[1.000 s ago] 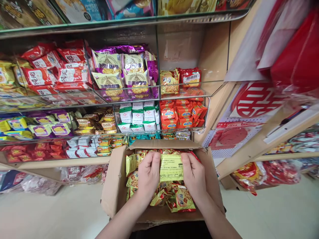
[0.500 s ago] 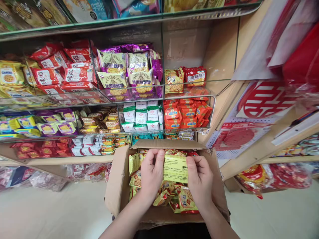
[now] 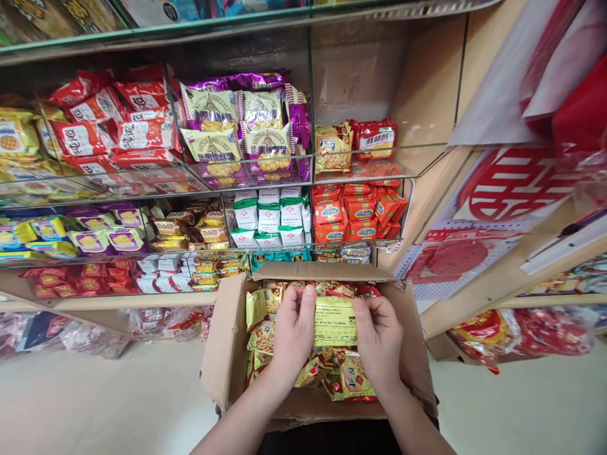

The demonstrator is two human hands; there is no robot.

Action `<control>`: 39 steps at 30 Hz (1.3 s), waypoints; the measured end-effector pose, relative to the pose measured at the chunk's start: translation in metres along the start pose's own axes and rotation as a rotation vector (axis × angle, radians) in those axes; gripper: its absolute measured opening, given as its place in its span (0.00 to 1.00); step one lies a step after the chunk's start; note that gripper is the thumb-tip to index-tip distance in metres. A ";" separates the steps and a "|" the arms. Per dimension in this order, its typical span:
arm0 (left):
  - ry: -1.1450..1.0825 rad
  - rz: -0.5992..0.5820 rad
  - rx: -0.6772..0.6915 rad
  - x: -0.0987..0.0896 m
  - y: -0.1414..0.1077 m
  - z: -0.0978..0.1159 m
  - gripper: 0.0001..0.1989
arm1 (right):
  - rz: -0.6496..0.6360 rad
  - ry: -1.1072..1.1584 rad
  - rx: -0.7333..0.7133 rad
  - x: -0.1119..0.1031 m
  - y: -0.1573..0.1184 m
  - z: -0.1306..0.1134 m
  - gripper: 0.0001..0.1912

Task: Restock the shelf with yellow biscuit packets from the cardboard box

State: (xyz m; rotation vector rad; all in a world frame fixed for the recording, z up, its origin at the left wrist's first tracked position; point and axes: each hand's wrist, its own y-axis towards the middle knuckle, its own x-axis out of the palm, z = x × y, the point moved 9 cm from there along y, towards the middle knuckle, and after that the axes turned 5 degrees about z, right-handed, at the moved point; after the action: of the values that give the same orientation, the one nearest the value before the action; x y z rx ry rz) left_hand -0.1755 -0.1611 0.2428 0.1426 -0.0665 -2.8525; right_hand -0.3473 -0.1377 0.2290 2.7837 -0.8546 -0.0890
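Observation:
A yellow snack packet (image 3: 334, 322), its printed back facing up, is stretched between my two hands. My left hand (image 3: 294, 328) pinches its left edge between thumb and fingers. On the right edge, my right hand (image 3: 380, 338) holds it the same way. Both hands are over an open cardboard box (image 3: 227, 344). Inside the box lie several yellow and red packets (image 3: 355, 376), partly hidden by my hands and wrists.
Glass-fronted shelves ahead hold purple biscuit packs (image 3: 265, 148), red packs (image 3: 142, 134), white-green packs (image 3: 269, 218) and orange packs (image 3: 361, 207). A wooden upright (image 3: 422, 95) and hanging red decorations (image 3: 515, 183) stand at the right.
The view has shifted slightly, with the upper shelf packs nearer the camera. Both hands keep their pinch on the yellow packet, which has barely moved.

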 end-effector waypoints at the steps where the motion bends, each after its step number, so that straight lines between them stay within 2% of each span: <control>1: 0.011 0.006 0.009 -0.001 0.000 -0.001 0.14 | -0.003 0.005 0.015 0.001 0.000 0.002 0.17; 6: 0.055 0.051 0.064 -0.007 0.003 -0.002 0.15 | -0.026 0.031 0.113 0.004 0.003 0.015 0.20; 11: -0.028 0.084 0.086 -0.010 0.000 0.002 0.15 | -0.079 0.126 0.208 0.009 0.001 0.030 0.22; 13: -0.089 0.075 0.027 -0.009 -0.003 -0.003 0.14 | -0.112 0.145 0.217 0.011 -0.001 0.031 0.22; 16: -0.241 0.015 -0.045 -0.003 -0.008 -0.011 0.13 | -0.094 0.157 0.211 0.010 -0.004 0.029 0.21; 18: -0.281 -0.011 -0.036 -0.001 -0.011 -0.013 0.12 | -0.068 0.168 0.210 0.009 -0.005 0.027 0.20; 22: -0.181 -0.001 0.026 -0.005 -0.009 -0.009 0.11 | -0.064 0.168 0.242 0.010 -0.008 0.030 0.20; 30: -0.246 -0.157 -0.170 0.007 -0.006 -0.017 0.14 | -0.091 0.140 0.285 0.009 -0.006 0.032 0.22; 35: -0.241 -0.143 -0.113 0.005 -0.004 -0.014 0.19 | -0.080 0.211 0.328 0.010 -0.008 0.038 0.21; 39: -0.411 -0.096 -0.219 0.005 -0.007 -0.028 0.20 | -0.048 0.305 0.406 0.012 -0.012 0.041 0.20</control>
State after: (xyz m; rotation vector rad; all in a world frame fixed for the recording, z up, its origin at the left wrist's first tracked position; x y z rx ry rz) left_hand -0.1793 -0.1563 0.2141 -0.4979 0.1735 -2.9106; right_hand -0.3359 -0.1430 0.1863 3.0668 -0.7993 0.5469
